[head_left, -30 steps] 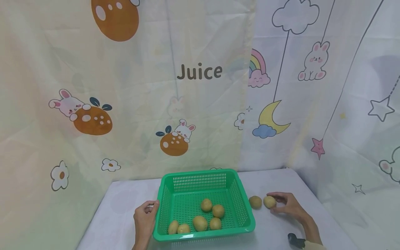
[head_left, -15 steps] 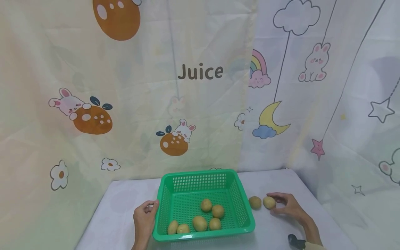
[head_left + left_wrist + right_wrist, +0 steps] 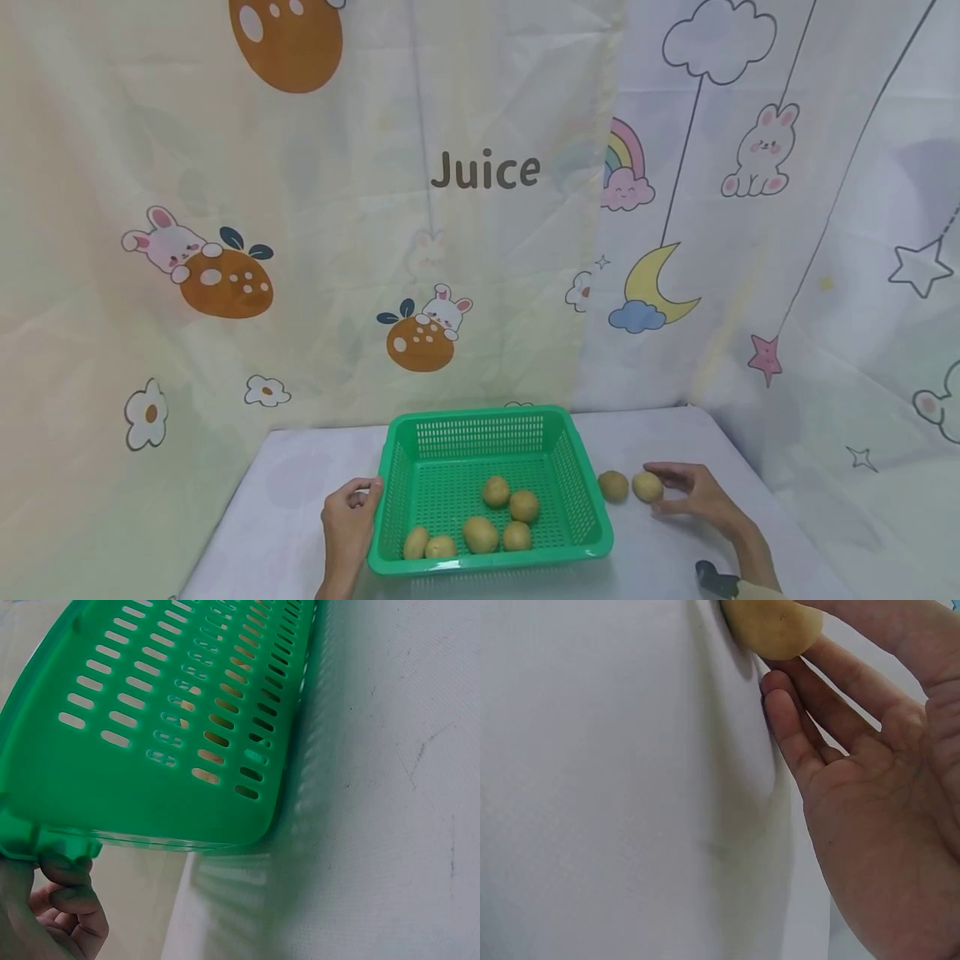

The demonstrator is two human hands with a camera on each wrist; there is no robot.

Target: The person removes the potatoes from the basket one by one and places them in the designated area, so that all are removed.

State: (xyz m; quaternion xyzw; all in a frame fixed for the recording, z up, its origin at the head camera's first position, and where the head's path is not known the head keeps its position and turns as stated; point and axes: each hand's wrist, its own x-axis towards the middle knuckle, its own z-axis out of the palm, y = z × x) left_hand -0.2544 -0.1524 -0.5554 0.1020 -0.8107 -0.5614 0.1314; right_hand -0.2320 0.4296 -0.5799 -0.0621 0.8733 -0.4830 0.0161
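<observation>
A green plastic basket (image 3: 491, 562) with slotted walls stands on the table, several potatoes (image 3: 480, 534) lying on its floor. My left hand (image 3: 347, 529) grips the basket's left rim, thumb and curled fingers at the edge; the left wrist view shows these fingers (image 3: 79, 900) under the rim (image 3: 49, 844). To the right of the basket, my right hand (image 3: 701, 500) holds a pale round potato (image 3: 647, 486) between thumb and fingers, at the table surface. In the right wrist view this potato (image 3: 776, 626) is partly cut off at the top. A browner potato (image 3: 613, 486) sits between it and the basket.
The white-covered table (image 3: 292, 517) meets a printed cloth backdrop (image 3: 487, 275) behind the basket. More printed cloth (image 3: 840, 400) hangs along the right side. A black device (image 3: 716, 578) is at the right wrist, by the sleeve.
The head view has shifted very slightly. Both hands, the basket and the potatoes keep their places relative to each other.
</observation>
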